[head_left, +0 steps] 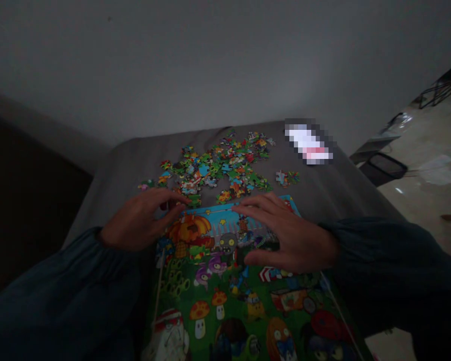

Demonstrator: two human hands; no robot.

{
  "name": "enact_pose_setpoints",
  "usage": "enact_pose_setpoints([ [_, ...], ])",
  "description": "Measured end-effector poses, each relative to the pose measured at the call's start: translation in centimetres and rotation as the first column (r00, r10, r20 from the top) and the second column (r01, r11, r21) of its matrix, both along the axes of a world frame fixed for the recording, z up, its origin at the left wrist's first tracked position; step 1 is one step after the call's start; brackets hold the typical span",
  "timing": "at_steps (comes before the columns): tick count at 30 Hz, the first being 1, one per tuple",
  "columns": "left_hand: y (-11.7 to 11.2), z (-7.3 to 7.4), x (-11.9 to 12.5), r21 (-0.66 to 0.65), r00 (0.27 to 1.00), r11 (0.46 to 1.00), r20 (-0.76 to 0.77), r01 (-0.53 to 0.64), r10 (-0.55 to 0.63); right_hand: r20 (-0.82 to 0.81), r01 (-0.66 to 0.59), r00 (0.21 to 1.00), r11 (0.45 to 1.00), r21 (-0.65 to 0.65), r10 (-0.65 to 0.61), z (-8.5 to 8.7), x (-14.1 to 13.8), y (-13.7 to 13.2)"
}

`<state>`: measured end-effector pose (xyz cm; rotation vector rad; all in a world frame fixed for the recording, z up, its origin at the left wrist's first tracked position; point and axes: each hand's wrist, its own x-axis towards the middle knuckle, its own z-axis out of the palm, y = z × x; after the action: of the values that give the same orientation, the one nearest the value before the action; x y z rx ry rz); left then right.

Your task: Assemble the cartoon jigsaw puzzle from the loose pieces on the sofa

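A picture board printed with cartoon plants, mushrooms and a zombie lies in front of me. At its top left corner is my left hand, thumb and fingertips brought close together in a pinch. Right beside those fingertips is a green puzzle piece; whether they grip it or another piece is unclear. My right hand rests over the board's upper right part, fingers stretched out and thumb apart, holding nothing. Beyond the board's top edge spreads a heap of loose jigsaw pieces.
Grey cloth covers the surface under everything. Two joined-looking pieces lie right of the heap. A blurred-out bright object, phone-like in shape, lies at the back right. Behind stands a pale wall; a shiny floor shows at right.
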<state>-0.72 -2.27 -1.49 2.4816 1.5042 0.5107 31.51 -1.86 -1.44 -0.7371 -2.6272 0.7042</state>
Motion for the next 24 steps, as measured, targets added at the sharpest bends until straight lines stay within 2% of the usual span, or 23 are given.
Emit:
enact_pose_setpoints([
  [2, 0.0, 0.0, -0.1, 0.025, 1.000, 1.000, 0.000, 0.016, -0.016, 0.033, -0.190, 0.982, 0.976, 0.108, 0.187, -0.4, 0.0, -0.5],
  [4, 0.0, 0.1, 0.0, 0.026, 1.000, 0.999, -0.005, 0.024, -0.024, 0.120, -0.374, 0.926, 0.908, 0.187, 0.357, -1.1, -0.2, -1.4],
  [6, 0.0, 0.1, 0.3, 0.019, 1.000, 1.000, -0.013, 0.021, -0.021, 0.189, -0.459, 0.887, 0.851, 0.256, 0.422, -1.9, -0.6, -2.3],
  [8, -0.1, 0.0, 0.5, 0.004, 0.999, 1.000, -0.027, 0.018, -0.018, 0.210, -0.471, 0.881, 0.825, 0.311, 0.424, -2.7, -0.9, -3.0],
  [11, -0.1, -0.2, 0.7, -0.020, 0.998, 1.000, -0.052, 0.017, -0.018, 0.197, -0.452, 0.892, 0.820, 0.352, 0.407, -3.4, -1.5, -3.5],
  [18, -0.2, -0.2, 0.9, -0.044, 0.999, 0.999, -0.042, 0.004, -0.006, 0.183, -0.444, 0.896, 0.812, 0.378, 0.405, -3.4, -2.1, -3.2],
  [24, 0.0, -0.6, 0.7, -0.007, 0.998, 0.998, -0.022, 0.055, -0.055, 0.132, -0.427, 0.901, 0.799, 0.423, 0.412, -3.8, -2.3, -3.0],
])
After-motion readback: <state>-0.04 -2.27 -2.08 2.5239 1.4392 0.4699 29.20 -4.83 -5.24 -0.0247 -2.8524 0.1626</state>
